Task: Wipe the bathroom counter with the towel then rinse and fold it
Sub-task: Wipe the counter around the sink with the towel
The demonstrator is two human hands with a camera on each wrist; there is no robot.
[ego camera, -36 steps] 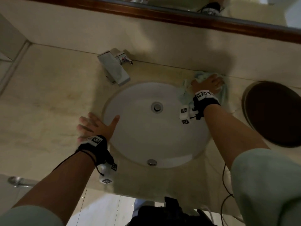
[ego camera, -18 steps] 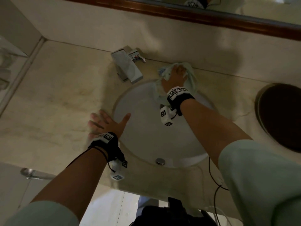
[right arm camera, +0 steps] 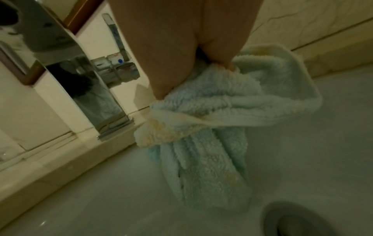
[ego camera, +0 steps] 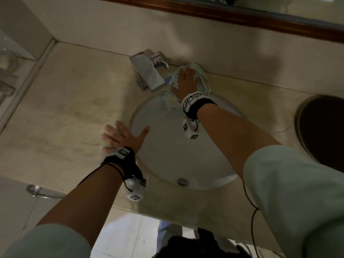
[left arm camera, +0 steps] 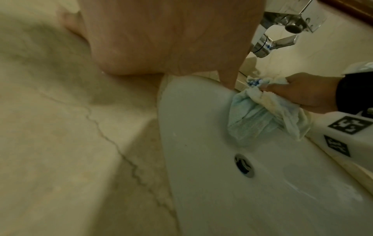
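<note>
A pale blue-green towel (ego camera: pixel 202 79) is bunched on the beige counter (ego camera: pixel 65 108) behind the white sink (ego camera: pixel 167 155), just right of the chrome faucet (ego camera: pixel 147 73). My right hand (ego camera: pixel 186 81) lies on top and grips it. In the right wrist view the fingers curl into the towel (right arm camera: pixel 212 127), and its loose end hangs into the basin. The left wrist view shows the same hanging end of the towel (left arm camera: pixel 260 118) under the right hand (left arm camera: pixel 302 91). My left hand (ego camera: pixel 122 136) rests flat on the counter at the sink's left rim, fingers spread, thumb over the edge.
A dark round opening (ego camera: pixel 323 131) is set in the counter at the right. A wood-framed mirror (ego camera: pixel 242 15) runs along the back wall. A glass shelf (ego camera: pixel 7 62) stands at the far left. The drain (left arm camera: pixel 244 167) sits in the basin's middle.
My right hand has slid the towel leftward along the back of the counter, from the sink's right side to beside the faucet. The left hand has stayed in place.
</note>
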